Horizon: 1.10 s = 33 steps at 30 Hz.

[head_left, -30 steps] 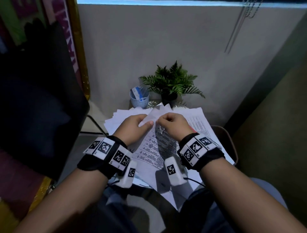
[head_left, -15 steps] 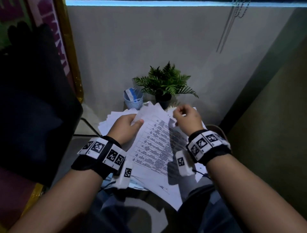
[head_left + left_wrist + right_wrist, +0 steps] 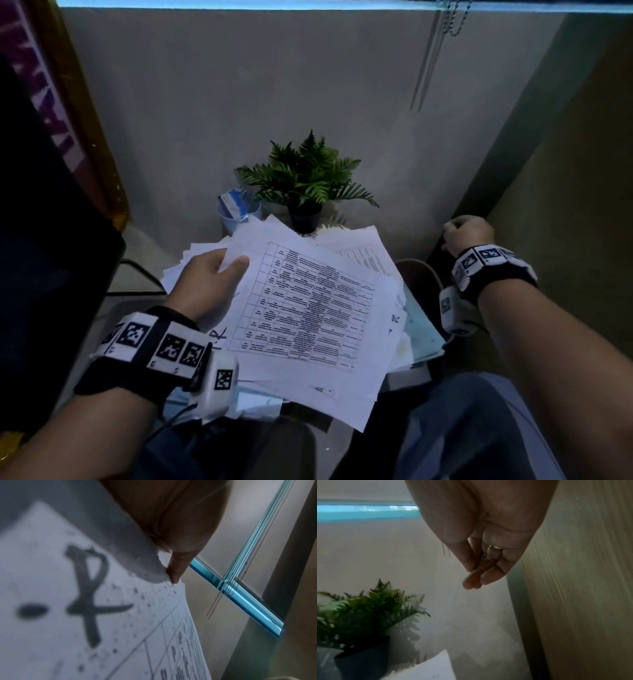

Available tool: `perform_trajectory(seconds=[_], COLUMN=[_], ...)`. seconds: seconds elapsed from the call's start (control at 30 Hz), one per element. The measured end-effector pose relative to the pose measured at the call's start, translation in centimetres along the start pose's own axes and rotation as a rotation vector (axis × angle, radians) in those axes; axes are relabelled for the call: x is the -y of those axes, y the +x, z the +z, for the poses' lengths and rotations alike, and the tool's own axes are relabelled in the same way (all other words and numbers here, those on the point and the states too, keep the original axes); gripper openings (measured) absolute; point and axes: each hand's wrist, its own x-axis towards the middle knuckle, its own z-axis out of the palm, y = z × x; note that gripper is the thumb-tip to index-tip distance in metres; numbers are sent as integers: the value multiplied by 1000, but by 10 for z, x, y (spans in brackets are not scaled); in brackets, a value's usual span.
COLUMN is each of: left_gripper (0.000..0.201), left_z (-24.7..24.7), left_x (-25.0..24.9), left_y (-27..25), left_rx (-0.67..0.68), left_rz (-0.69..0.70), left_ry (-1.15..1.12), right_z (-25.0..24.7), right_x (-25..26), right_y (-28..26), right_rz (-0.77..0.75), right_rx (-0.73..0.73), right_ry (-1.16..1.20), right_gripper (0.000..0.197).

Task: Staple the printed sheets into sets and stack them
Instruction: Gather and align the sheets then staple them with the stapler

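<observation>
At nine o'clock from the table's middle, our left hand (image 3: 205, 284) grips the near-left corner of the printed sheets (image 3: 308, 308), thumb (image 3: 236, 265) pressed on top and the fingers curled beneath. The left wrist view shows one fingertip (image 3: 175, 573) pinned against the sheet's edge, beside a handwritten mark. The gripped set is tilted and fanned, its top page bearing a printed table, and it lies over a wider spread of loose papers (image 3: 363, 250) covering the small table (image 3: 421, 339).

At twelve o'clock, behind the papers, a pale blue cup (image 3: 236, 212) holding a small box stands just left of a potted fern (image 3: 305, 185), both against the wall.

At two o'clock, well apart from the sheets, our right hand (image 3: 467, 234) is raised beyond the table's right edge near the wall corner. Its fingers (image 3: 488, 574) are drawn together against the thumb, curled closed. Something small and glinting sits between them in the right wrist view, but we cannot tell what it is or whether it is truly held.
</observation>
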Motion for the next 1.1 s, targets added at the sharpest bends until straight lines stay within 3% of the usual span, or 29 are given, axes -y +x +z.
perform_trajectory(seconds=[0.1, 0.2, 0.3, 0.37, 0.5, 0.7, 0.77, 0.83, 0.87, 1.0, 1.1], left_gripper=[18, 16, 19, 18, 28, 30, 28, 29, 29, 28, 22], left_z=[2, 4, 3, 1, -10, -27, -27, -23, -21, -12, -8], left_x=[-8, -18, -25, -28, -30, -13, -13, -16, -16, -17, -16], left_y=[-2, -5, -14, -20, -35, -52, -55, -59, -60, -63, -68], left_rx=[-3, 31, 66, 91, 151, 182, 115, 43, 25, -9, 6], left_rz=[-21, -32, -35, -26, -16, -62, -53, -48, -40, 2, 50], left_ry=[-67, -169, -286, -359, -481, -410, -406, -391, -388, -420, -409], right_z=[2, 7, 15, 22, 31, 33, 38, 39, 40, 47, 57], right_x=[19, 51, 82, 99, 119, 127, 127, 127, 127, 122, 122], right_y=[-28, -73, -112, -132, -144, -151, -159, -177, -188, -232, -242], right_rz=[-147, -316, -502, -568, -552, -495, -518, -535, -526, -315, -239], right_rx=[60, 318, 592, 681, 608, 495, 268, 74, 107, 580, 623], right_ry=[55, 233, 171, 150, 217, 229, 178, 224, 279, 366, 372], right_gripper=[18, 27, 51, 50, 18, 23, 32, 21, 15, 24, 34])
